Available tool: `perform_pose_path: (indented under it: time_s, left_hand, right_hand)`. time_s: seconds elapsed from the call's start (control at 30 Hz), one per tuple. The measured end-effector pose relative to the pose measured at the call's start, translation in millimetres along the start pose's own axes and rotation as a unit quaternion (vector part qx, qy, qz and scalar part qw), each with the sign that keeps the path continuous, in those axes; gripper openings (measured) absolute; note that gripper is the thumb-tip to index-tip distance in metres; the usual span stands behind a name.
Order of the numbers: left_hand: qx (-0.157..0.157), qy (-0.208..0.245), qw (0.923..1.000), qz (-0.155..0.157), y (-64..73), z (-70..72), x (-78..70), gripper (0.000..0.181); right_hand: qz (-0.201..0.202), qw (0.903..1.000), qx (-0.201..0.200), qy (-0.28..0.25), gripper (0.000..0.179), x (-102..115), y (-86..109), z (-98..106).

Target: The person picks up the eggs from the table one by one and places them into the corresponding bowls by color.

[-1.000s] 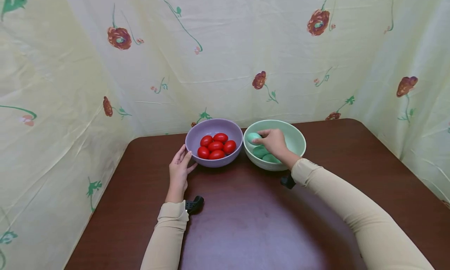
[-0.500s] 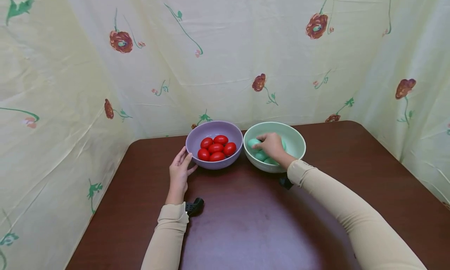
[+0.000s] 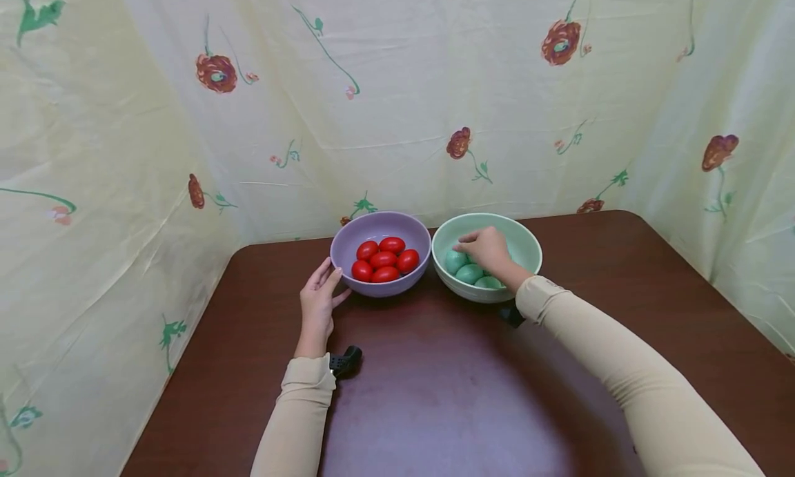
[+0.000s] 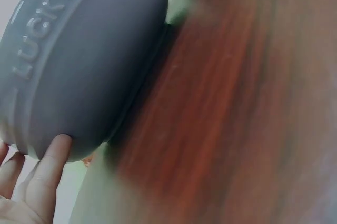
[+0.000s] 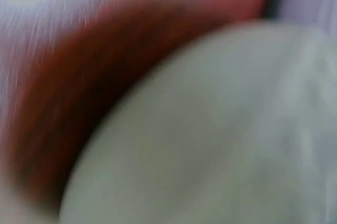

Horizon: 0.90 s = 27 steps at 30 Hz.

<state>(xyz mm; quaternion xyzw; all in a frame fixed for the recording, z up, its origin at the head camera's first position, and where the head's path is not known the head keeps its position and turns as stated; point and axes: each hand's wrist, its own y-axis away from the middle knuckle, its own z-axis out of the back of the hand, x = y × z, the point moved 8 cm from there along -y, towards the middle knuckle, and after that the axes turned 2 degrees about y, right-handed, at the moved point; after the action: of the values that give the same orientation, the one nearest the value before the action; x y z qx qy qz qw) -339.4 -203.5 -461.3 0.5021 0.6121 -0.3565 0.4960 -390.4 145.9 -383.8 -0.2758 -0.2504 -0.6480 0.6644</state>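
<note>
A purple bowl [image 3: 380, 290] with several red eggs [image 3: 383, 259] stands at the back of the table. My left hand [image 3: 317, 303] rests against its left side, fingers spread along the wall. In the left wrist view, the fingers [image 4: 43, 182] touch the bowl's outer wall near the raised lettering. Beside it, nearly touching, is a pale green bowl [image 3: 524, 246] with several green eggs [image 3: 468, 274]. My right hand [image 3: 487, 250] is over this bowl, fingers loosely bent, fingertips close above the leftmost egg. The right wrist view is blurred, mostly filled by the green bowl's outside [image 5: 184, 129].
Both bowls stand on a dark brown table [image 3: 428, 380] near its back edge. A flowered cloth [image 3: 397, 97] hangs behind the table and along both sides. A black wrist device [image 3: 346, 362] sits at the left cuff.
My right hand has lowered a green egg into the green bowl, let it go and risen slightly. My left hand has stayed at the purple bowl.
</note>
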Motion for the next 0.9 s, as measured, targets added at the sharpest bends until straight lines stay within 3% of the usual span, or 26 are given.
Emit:
perform_pose_path:
  time_s: [0.17, 0.3, 0.4, 0.47, 0.53, 0.57, 0.63, 0.7, 0.77, 0.8, 0.83, 0.9]
  left_hand:
    - [0.001, -0.032, 0.9993, 0.020, -6.7, 9.0, -8.2, 0.051]
    - [-0.010, -0.105, 0.9944, -0.004, -14.5, 32.8, -35.6, 0.047]
    - [-0.039, -0.194, 0.9798, -0.032, -24.9, 54.8, -66.9, 0.048]
    - [-0.053, -0.280, 0.9573, -0.046, -34.9, 66.9, -88.4, 0.051]
    - [-0.055, -0.393, 0.9155, -0.064, -45.4, 74.9, -109.2, 0.056]
    - [-0.049, -0.456, 0.8854, -0.077, -50.4, 77.2, -118.8, 0.058]
    - [-0.033, -0.568, 0.8151, -0.112, -57.8, 79.0, -134.6, 0.061]
    - [-0.014, -0.656, 0.7391, -0.153, -62.0, 78.5, -145.0, 0.064]
    - [0.001, -0.706, 0.6833, -0.186, -63.6, 77.5, -149.1, 0.068]
    - [0.006, -0.722, 0.6636, -0.195, -64.0, 77.3, -148.8, 0.070]
    - [0.011, -0.733, 0.6490, -0.203, -64.8, 77.1, -147.1, 0.073]
    - [0.021, -0.745, 0.6345, -0.204, -65.0, 76.1, -140.7, 0.079]
  right_hand:
    - [-0.012, 0.9987, -0.049, 0.009, 0.036, -15.4, -2.2, 50.4]
    - [0.015, 0.9903, -0.102, 0.093, 0.052, -36.9, 0.4, 94.7]
    - [0.045, 0.9721, -0.133, 0.188, 0.057, -53.8, 0.9, 119.4]
    - [0.066, 0.9579, -0.137, 0.243, 0.058, -62.9, -0.3, 130.3]
    - [0.081, 0.9451, -0.126, 0.290, 0.058, -71.8, -3.1, 135.5]
    - [0.085, 0.9414, -0.111, 0.307, 0.061, -77.1, -4.8, 135.8]
    - [0.088, 0.9330, -0.080, 0.340, 0.071, -87.5, -7.3, 133.6]
    - [0.082, 0.9293, -0.049, 0.357, 0.080, -99.1, -8.8, 129.3]
    - [0.073, 0.9278, -0.025, 0.365, 0.087, -109.4, -9.0, 124.7]
    - [0.070, 0.9267, -0.020, 0.369, 0.090, -113.0, -8.6, 122.7]
    - [0.068, 0.9267, -0.016, 0.369, 0.090, -115.6, -7.9, 120.9]
    - [0.066, 0.9263, -0.015, 0.371, 0.091, -119.1, -6.8, 118.7]
